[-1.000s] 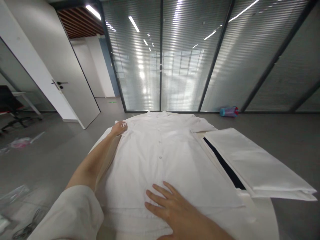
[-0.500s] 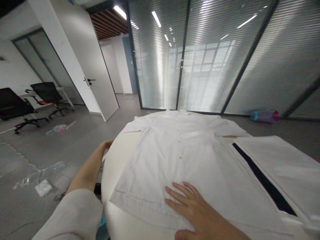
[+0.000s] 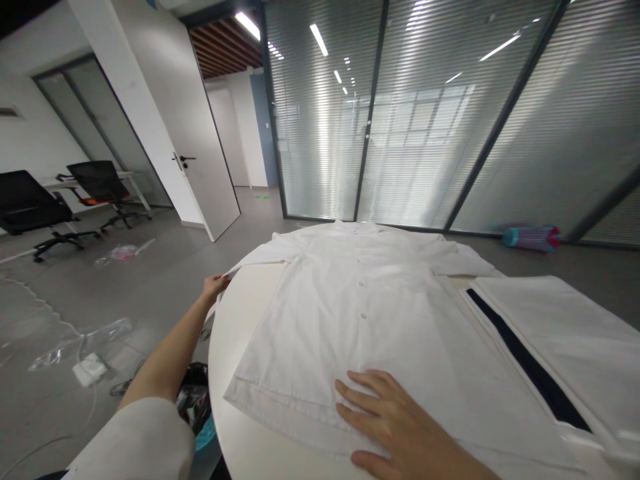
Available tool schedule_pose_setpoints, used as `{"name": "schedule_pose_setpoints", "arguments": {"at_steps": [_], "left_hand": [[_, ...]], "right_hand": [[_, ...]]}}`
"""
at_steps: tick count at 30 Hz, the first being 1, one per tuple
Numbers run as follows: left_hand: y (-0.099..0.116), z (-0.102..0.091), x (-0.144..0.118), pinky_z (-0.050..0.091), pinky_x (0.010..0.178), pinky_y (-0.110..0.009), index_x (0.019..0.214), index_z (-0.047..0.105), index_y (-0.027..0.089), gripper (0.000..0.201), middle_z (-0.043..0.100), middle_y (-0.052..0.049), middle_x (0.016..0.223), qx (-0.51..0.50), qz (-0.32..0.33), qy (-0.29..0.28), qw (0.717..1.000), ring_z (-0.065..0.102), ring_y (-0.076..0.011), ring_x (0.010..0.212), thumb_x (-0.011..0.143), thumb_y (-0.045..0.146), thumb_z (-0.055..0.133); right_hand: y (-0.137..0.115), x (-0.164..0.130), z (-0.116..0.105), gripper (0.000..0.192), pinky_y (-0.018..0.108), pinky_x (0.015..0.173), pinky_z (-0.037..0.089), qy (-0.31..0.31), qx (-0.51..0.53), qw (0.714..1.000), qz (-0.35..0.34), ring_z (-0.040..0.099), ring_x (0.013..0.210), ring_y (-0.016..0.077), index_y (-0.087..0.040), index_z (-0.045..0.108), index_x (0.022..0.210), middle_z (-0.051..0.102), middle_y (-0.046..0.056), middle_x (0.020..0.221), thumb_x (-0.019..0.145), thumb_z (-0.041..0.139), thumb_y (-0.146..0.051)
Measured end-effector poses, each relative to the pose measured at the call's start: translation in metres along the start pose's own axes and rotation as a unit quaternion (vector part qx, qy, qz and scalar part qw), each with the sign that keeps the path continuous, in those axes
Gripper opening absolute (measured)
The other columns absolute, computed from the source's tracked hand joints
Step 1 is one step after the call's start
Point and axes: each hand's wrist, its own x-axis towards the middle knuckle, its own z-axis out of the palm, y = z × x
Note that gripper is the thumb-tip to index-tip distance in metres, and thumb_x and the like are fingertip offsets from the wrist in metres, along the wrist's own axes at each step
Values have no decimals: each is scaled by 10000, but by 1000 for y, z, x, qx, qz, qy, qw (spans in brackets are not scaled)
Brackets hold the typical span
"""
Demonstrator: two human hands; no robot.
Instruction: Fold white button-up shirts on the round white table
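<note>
Since half a second earlier, the left hand [image 3: 215,287] had lifted a little at the table's left edge and now pinched the tip of the white shirt's [image 3: 360,320] left sleeve [image 3: 250,261], fingers closed on the cloth, arm stretched out straight and bare below a pushed-up pale cuff. The right hand [image 3: 400,427] had barely shifted: it lay flat, palm down, fingers spread wide and gripping nothing, pressing the shirt near its hem. That shirt was spread face up on a round white table [image 3: 235,427], buttoned down the front, collar at the far side, short sleeves out to either side; the fabric looked thin, smooth and lightly creased, with a stitched hem along the near edge. To the right, touching the shirt's side, lay a stack of folded white cloth [image 3: 565,340] with a dark band [image 3: 525,363] showing along its edge. Under the table's left rim sat a dark bag [image 3: 193,400]; what it held could not be told. Clear plastic wrapping [image 3: 80,347] lay on the grey floor, and two black office chairs [image 3: 65,200] stood further left.
</note>
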Motion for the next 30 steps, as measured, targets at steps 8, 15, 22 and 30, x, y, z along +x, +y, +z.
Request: {"name": "schedule_pose_setpoints", "arguments": {"at_steps": [8, 15, 22, 30], "left_hand": [[12, -35, -16, 520, 748, -319, 1016, 708, 147, 287, 708, -86, 894, 85, 115, -14, 990, 673, -268, 914, 765, 285, 708], [34, -37, -145, 490, 994, -424, 1260, 658, 260, 486, 629, -106, 1323, 163, 480, -297, 809, 612, -285, 1173, 926, 585, 520], [15, -39, -192, 189, 1203, -559, 1581, 237, 329, 725, 238, -76, 1638, 299, 563, -329, 697, 260, -330, 1491, 952, 600, 475], [32, -32, -83, 518, 917, -393, 1087, 709, 163, 443, 700, -127, 1154, 83, 351, -172, 917, 653, -276, 1040, 895, 525, 540]], "right_hand": [[62, -37, -2, 559, 494, 1157, 368, 182, -100, 971, 122, 441, 1397, 282, -284, 511, 1462, 489, 56, 1501, 973, 467, -552], [118, -100, 31, 773, 593, 1199, 248, 209, -188, 922, 266, 153, 1509, 347, -319, 320, 1561, 199, 16, 1638, 905, 426, -714], [102, -103, 37, 731, 589, 1217, 204, 190, -201, 926, 258, 152, 1511, 319, -354, 263, 1571, 209, -7, 1633, 931, 408, -676], [105, -103, 45, 710, 586, 1208, 229, 231, -231, 912, 248, 218, 1500, 316, -356, 321, 1555, 272, 6, 1618, 927, 425, -670]]}}
